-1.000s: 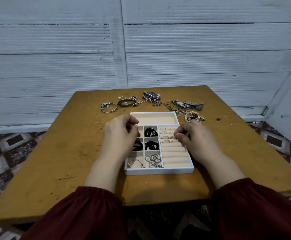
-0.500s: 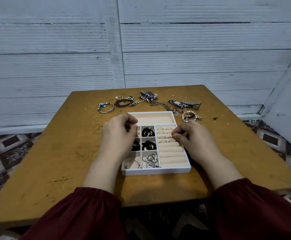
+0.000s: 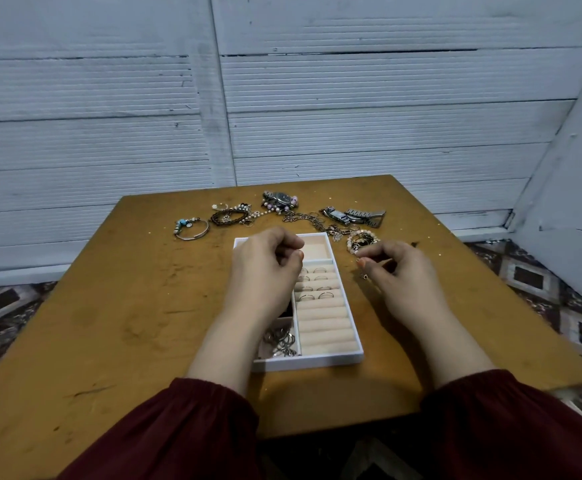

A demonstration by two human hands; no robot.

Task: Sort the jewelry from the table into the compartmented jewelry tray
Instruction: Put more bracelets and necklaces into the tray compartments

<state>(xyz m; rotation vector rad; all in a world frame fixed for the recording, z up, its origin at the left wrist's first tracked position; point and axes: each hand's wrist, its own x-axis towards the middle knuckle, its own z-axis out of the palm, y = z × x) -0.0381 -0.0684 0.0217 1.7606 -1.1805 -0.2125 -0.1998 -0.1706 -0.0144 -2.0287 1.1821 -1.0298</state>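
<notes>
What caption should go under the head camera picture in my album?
Sorting time: left hand over the jewelry tray, right hand pinching a small dangling trinket beside it.

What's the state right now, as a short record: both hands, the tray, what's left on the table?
left hand: curled above the tray's far-left part; grip unclear
right hand: beside the tray's right edge, pinching a small charm
tray: rings in roll slots, hoops in a near compartment
table: watch, beaded bracelet, bangle unsorted beyond the tray
</notes>
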